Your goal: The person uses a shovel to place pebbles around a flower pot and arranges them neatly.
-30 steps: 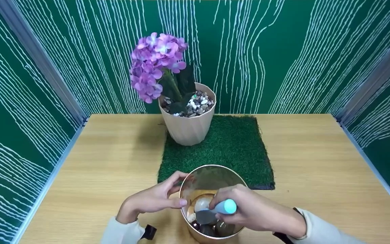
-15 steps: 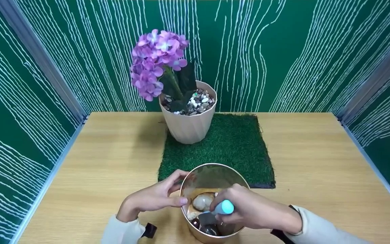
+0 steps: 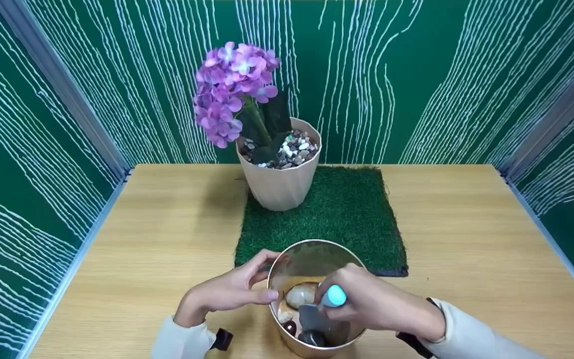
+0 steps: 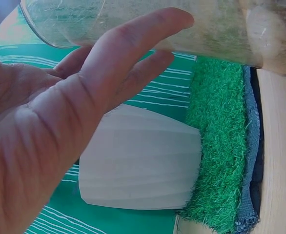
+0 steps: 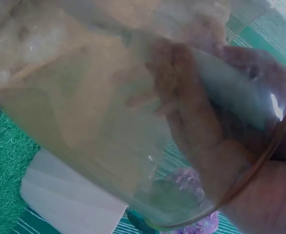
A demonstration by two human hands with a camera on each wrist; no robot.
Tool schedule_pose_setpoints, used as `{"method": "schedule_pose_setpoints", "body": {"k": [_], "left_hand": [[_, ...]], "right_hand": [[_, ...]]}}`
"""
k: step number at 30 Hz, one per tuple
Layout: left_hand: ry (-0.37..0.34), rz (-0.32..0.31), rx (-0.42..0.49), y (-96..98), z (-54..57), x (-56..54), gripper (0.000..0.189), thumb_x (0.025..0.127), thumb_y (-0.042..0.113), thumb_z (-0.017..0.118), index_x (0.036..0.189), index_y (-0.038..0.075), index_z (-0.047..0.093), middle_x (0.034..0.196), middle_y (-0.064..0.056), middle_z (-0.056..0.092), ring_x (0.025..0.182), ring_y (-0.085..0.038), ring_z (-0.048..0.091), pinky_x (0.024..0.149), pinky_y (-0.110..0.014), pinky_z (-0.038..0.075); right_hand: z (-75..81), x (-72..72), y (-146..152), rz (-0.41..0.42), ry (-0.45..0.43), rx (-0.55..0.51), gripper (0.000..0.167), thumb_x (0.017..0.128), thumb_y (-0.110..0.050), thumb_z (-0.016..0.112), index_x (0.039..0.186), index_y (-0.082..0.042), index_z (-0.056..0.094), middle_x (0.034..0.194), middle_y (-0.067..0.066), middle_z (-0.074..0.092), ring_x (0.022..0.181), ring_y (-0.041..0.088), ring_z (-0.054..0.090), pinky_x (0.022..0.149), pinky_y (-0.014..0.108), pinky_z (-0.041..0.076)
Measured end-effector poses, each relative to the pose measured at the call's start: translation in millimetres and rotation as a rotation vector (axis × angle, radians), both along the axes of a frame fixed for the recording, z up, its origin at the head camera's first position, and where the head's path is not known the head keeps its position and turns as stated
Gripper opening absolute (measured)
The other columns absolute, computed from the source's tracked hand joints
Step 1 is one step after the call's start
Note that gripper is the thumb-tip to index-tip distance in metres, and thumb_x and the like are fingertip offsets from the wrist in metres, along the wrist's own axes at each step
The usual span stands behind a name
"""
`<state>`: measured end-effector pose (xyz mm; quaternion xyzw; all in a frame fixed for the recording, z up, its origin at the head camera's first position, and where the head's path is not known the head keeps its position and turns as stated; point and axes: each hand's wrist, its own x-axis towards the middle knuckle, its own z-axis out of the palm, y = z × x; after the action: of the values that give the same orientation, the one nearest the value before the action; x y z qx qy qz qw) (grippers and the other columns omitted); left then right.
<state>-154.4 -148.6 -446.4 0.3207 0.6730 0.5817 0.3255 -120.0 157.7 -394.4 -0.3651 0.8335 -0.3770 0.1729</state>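
A tinted glass jar with a thin bright rim stands at the front middle of the table. My left hand holds its left side, thumb at the rim and fingers behind. In the left wrist view those fingers lie along the glass. My right hand reaches into the mouth and grips the pale blue handle of a small trowel. Its grey blade points down among the stones. Inside lie a whitish stone, a black stone and a small dark red one. My right hand hides the jar's right part.
Behind the jar lies a green turf mat. On its back left stands a ribbed beige pot with pebbles and a purple flower. Green walls with white lines enclose the wooden table on three sides.
The trowel's blade has shifted to the right inside the jar, showing more of the whitish stone than a second ago. My left hand has kept its hold on the jar.
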Motion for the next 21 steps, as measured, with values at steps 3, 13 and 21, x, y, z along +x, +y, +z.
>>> {"method": "schedule_pose_setpoints", "body": {"k": [3, 13, 21], "left_hand": [[0.007, 0.001, -0.009, 0.2, -0.1, -0.3, 0.091, 0.109, 0.060, 0.072, 0.162, -0.002, 0.032, 0.176, -0.026, 0.036, 0.170, -0.048, 0.035, 0.134, -0.069, 0.037], [-0.001, 0.002, -0.027, 0.4, -0.1, -0.1, 0.092, 0.109, 0.062, 0.071, 0.163, 0.000, 0.032, 0.176, -0.024, 0.035, 0.171, -0.048, 0.034, 0.134, -0.063, 0.042], [0.017, 0.007, -0.025, -0.6, -0.4, 0.1, 0.091, 0.109, 0.062, 0.071, 0.162, -0.001, 0.033, 0.176, -0.024, 0.038, 0.171, -0.046, 0.034, 0.136, -0.065, 0.036]], "right_hand": [[1.9, -2.5, 3.4, -0.028, -0.049, -0.022, 0.007, 0.091, 0.002, 0.079, 0.092, -0.002, 0.084, 0.080, -0.006, 0.075, 0.075, -0.003, 0.058, 0.069, 0.017, 0.054], [0.5, -6.3, 10.6, -0.053, -0.043, -0.052, 0.005, 0.092, -0.001, 0.082, 0.096, 0.000, 0.085, 0.090, 0.004, 0.085, 0.078, -0.004, 0.065, 0.070, 0.019, 0.060], [7.6, -9.7, 16.0, -0.023, -0.043, -0.035, 0.006, 0.091, 0.000, 0.081, 0.095, -0.001, 0.086, 0.090, 0.001, 0.085, 0.078, -0.002, 0.066, 0.073, 0.018, 0.061]]}}
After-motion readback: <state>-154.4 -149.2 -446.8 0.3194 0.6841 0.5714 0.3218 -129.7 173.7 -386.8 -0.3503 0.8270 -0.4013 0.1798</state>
